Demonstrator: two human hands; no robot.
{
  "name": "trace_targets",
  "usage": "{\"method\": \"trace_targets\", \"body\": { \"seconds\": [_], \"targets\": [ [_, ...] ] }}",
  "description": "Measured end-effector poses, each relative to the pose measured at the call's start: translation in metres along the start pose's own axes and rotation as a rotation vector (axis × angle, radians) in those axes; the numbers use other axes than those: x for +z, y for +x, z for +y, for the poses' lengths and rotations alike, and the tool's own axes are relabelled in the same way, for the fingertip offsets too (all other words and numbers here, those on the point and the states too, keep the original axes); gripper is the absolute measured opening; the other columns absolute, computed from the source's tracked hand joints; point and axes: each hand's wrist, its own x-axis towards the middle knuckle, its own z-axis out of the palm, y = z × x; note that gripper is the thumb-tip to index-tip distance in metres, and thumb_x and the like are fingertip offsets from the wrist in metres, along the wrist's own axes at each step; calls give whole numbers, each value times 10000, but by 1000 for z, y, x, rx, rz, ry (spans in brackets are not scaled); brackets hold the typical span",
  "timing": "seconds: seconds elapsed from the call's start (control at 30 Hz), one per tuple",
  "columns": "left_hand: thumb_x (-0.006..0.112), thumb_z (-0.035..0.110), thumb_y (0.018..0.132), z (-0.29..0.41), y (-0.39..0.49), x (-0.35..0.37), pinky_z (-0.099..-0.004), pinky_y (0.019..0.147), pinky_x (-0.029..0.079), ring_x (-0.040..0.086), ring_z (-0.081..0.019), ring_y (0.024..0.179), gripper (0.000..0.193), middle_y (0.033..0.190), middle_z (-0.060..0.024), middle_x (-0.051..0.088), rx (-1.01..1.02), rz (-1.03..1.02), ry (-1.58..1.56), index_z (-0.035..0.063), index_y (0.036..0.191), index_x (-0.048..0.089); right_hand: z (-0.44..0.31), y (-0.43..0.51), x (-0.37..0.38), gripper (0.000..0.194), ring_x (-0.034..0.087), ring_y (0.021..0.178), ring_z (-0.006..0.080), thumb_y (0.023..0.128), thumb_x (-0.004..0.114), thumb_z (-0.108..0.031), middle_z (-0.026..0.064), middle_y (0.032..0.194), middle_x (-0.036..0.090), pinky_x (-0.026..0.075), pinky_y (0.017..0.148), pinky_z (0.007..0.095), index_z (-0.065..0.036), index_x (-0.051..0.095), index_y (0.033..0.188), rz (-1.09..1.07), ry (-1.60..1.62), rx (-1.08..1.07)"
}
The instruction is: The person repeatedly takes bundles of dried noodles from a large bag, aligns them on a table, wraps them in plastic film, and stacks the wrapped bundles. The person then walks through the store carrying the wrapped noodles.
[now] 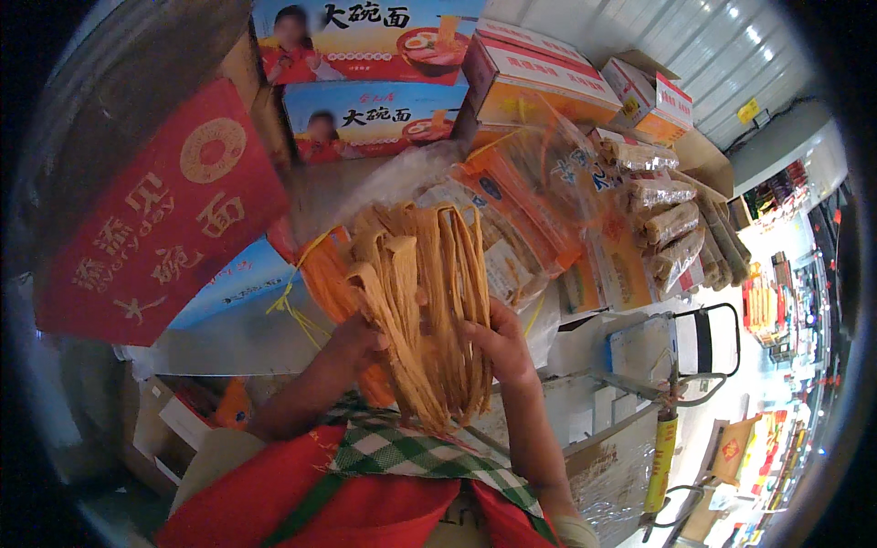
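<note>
A thick bundle of dried yellowish tofu-skin sticks hangs in folded loops between both hands, just above the green-and-white checked bib of a red apron. My left hand grips its left edge, some fingers hidden behind the strands. On the right side, my right hand holds the strands with the thumb in front. Behind the bundle lies an orange plastic bag with a yellow tie. A clear-and-orange printed bag with similar pale contents rests just beyond my hands.
Printed noodle cartons stack up ahead, and a red carton panel leans at left. Several wrapped rolls sit at right. Below them stands a hand trolley near a film-wrapped carton. An open cardboard box stands lower left.
</note>
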Motion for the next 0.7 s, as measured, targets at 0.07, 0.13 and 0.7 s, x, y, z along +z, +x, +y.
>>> {"method": "trace_targets", "body": {
  "seconds": [0.07, 0.13, 0.7],
  "targets": [
    [840, 215, 681, 3, -3, 2, -458, 1060, 499, 549, -261, 1289, 938, 1434, -75, 534, 25, 25, 11, 56, 1489, 390, 2, 0, -2, 458, 597, 1059, 157, 892, 664, -164, 71, 1166, 666, 470, 949, 319, 46, 581, 1291, -29, 49, -33],
    [856, 222, 691, 5, -2, 4, -455, 1041, 514, 553, -263, 1278, 930, 1408, -65, 538, 60, -43, -14, 49, 1478, 391, 6, 1, -3, 470, 597, 1060, 156, 892, 661, -165, 70, 1174, 666, 467, 955, 317, 47, 576, 1302, -56, 70, -43],
    [775, 216, 736, 7, 4, 3, -498, 1012, 516, 607, -322, 1204, 803, 1368, -129, 561, 33, 54, -14, 31, 1435, 426, 7, 5, 16, 407, 636, 1012, 176, 866, 680, -96, 91, 1121, 693, 508, 909, 324, 23, 597, 1246, 101, 17, 1]
  ]
}}
